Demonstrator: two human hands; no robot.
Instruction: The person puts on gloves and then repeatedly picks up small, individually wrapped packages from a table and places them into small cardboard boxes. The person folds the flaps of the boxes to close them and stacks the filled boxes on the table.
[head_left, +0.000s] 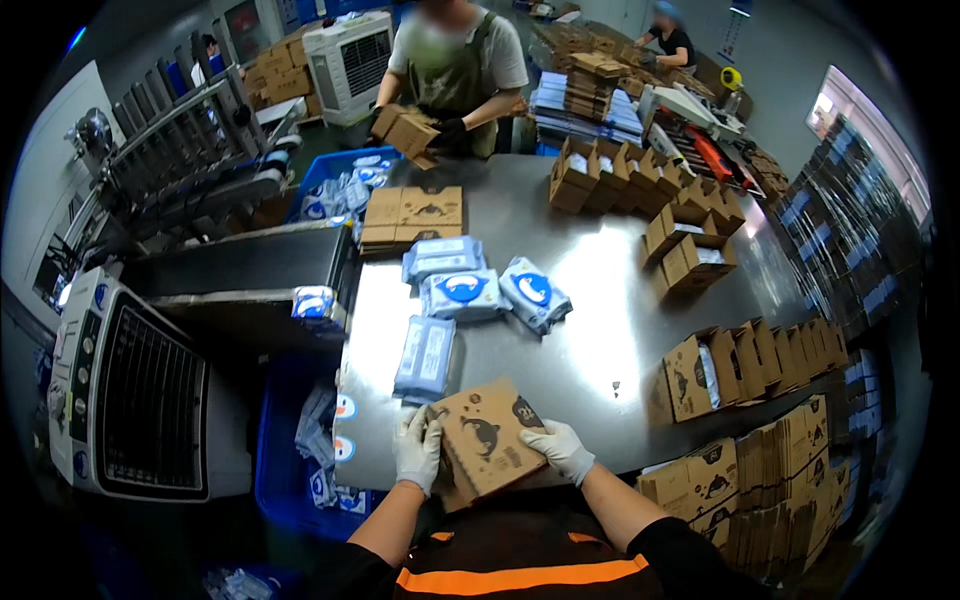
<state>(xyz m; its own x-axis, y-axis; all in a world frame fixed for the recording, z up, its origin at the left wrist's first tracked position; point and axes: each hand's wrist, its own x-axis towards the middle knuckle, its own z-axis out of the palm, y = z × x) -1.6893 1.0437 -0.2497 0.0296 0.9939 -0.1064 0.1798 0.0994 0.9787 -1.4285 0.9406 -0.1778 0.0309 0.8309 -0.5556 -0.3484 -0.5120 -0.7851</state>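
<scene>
A brown cardboard box (pixel 488 440) with a dark whale print is held at the near edge of the metal table (pixel 520 375). My left hand (pixel 417 450), in a white glove, grips its left side, with the fingers partly behind the cardboard. On the right side, my right hand (pixel 561 450), gloved too, has its thumb on the printed face. What the box contains, if anything, is hidden. Just beyond it lies a pale blue soft pack of wipes (pixel 424 357). Farther off are more packs, one of them a whale-printed wipes pack (pixel 537 293).
Flat cartons (pixel 412 215) are stacked at the table's far left. Rows of open boxes (pixel 700 375) line the right side. A conveyor (pixel 240 262) and a blue bin (pixel 285 440) are at left. Across the table, a person (pixel 450 75) in dark gloves handles a carton (pixel 405 130).
</scene>
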